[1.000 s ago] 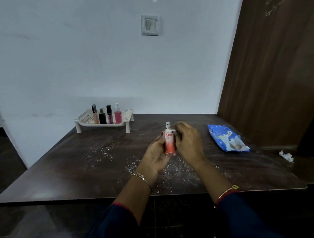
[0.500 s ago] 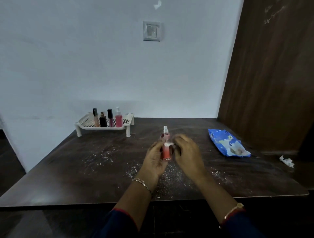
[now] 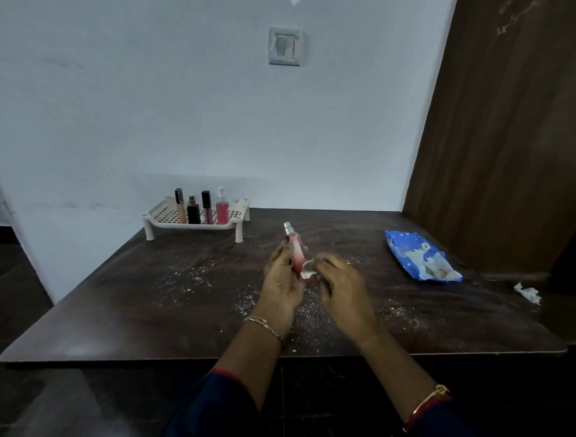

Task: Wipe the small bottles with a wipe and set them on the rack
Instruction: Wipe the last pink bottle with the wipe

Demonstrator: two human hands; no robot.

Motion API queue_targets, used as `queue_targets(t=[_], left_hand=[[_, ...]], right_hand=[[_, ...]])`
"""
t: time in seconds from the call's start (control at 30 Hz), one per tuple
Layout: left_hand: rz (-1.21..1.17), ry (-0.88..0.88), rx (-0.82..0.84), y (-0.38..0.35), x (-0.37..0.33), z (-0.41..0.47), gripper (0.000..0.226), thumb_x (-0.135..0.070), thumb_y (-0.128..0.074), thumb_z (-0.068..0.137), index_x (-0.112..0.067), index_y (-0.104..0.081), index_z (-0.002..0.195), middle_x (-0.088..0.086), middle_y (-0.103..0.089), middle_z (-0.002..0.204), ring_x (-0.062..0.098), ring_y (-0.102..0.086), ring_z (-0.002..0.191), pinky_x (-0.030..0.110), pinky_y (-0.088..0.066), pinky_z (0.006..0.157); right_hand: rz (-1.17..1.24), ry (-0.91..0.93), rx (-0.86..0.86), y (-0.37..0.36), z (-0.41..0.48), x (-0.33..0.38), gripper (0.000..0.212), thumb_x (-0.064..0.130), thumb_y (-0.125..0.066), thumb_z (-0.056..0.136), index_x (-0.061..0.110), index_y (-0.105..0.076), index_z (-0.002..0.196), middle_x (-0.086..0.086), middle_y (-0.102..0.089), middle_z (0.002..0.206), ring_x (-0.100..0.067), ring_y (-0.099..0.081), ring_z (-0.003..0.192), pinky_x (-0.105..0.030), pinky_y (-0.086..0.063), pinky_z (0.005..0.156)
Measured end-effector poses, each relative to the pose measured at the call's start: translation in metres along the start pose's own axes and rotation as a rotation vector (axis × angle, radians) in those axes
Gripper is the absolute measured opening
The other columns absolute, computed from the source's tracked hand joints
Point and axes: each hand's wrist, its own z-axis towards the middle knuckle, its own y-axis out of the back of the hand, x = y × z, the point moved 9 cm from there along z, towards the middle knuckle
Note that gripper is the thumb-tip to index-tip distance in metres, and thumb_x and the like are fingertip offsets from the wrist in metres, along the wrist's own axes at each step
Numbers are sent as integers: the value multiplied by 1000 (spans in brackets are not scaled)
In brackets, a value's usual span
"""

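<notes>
Head view: left hand [image 3: 282,280] grips the small pink spray bottle [image 3: 296,252] above the dark counter [image 3: 124,296], right hand [image 3: 343,290] pinches a white wipe [image 3: 308,274] against its base; turning the bottle should cover every side

The right hand [image 3: 341,285] is smeared with blur at its fingertips where they close on the wipe [image 3: 309,274], most of which is tucked out of sight under them, with only a white corner showing. The left hand [image 3: 280,280] covers the lower side and base of the pink bottle [image 3: 296,252], whose label is too blurred to read, and the print on the blue packet [image 3: 417,255] and the faint scribble [image 3: 514,18] on the brown panel [image 3: 498,140] are too small to tell. The left sleeve [image 3: 218,405] and right sleeve [image 3: 442,421] run off the lower edge, and a white scrap [image 3: 294,2] is cut by the top edge.
</notes>
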Motion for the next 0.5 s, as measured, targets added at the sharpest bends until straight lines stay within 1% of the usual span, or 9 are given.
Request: queue_targets(t=[0.07,0.13,0.2,0.27,0.3,0.37,0.43,0.47,0.5], left_hand=[[-15,1,10,-5,1,-2,27,-8,-63,83,-1,-62,110,10,-68,92,16,-65,76,28,-55,67],[-28,-4,41,-14,0,-4,17,-6,-62,84,-4,-62,101,11,-69,94,19,-66,82,29,-56,72],[-28,-35,43,-21,-2,-6,9,-5,-59,87,-5,-60,97,9,-71,89,18,-68,78,28,-57,72],[-14,-70,-5,-22,-5,-9,7,-4,-57,89,-5,-60,96,9,-69,90,18,-67,80,29,-54,77],[-15,-80,-32,-21,-6,-9,6,-4,-57,89,-4,-61,94,10,-67,93,19,-65,82,30,-53,80],[-44,-77,-71,-19,-6,-12,4,-4,-59,88,-5,-62,90,11,-65,97,19,-63,83,30,-52,84],[-66,-71,-96,-16,-6,-14,3,-4,-60,86,-5,-62,88,12,-65,96,19,-63,83,29,-52,83],[-70,-71,-100,-15,-6,-15,3,-4,-61,86,-5,-62,89,12,-65,96,19,-63,83,29,-52,83],[-68,-70,-94,-14,-6,-15,3,-5,-61,86,-5,-62,89,12,-65,95,19,-63,83,29,-53,83]], right_hand=[[7,-10,-11,4,-4,-8,42,-16,-61,68,12,-69,98,1,-64,100,-10,-61,86,-18,-50,78],[54,-77,-61,11,-5,-19,38,-17,-60,70,10,-69,95,3,-64,96,-6,-59,81,-12,-46,76],[108,-162,-134,17,-6,-27,33,-15,-59,74,11,-69,91,8,-61,92,-4,-56,79,-14,-47,74],[88,-167,-150,17,-5,-22,31,-13,-60,75,12,-69,91,11,-60,94,-3,-57,81,-15,-47,75],[57,-133,-131,15,-5,-16,33,-13,-60,74,12,-70,92,8,-63,96,-5,-59,83,-16,-48,76],[-36,-24,-83,10,-7,-4,31,-10,-60,73,10,-70,95,1,-66,99,-13,-62,86,-25,-52,75],[-148,95,-21,4,-10,6,23,0,-54,79,9,-68,94,-2,-66,99,-19,-62,87,-32,-55,66],[-198,139,19,1,-12,9,23,3,-52,79,10,-66,95,-2,-65,101,-20,-62,87,-33,-55,63],[-235,170,44,-1,-13,10,24,1,-56,78,12,-65,97,-2,-64,102,-20,-61,88,-34,-55,61]])
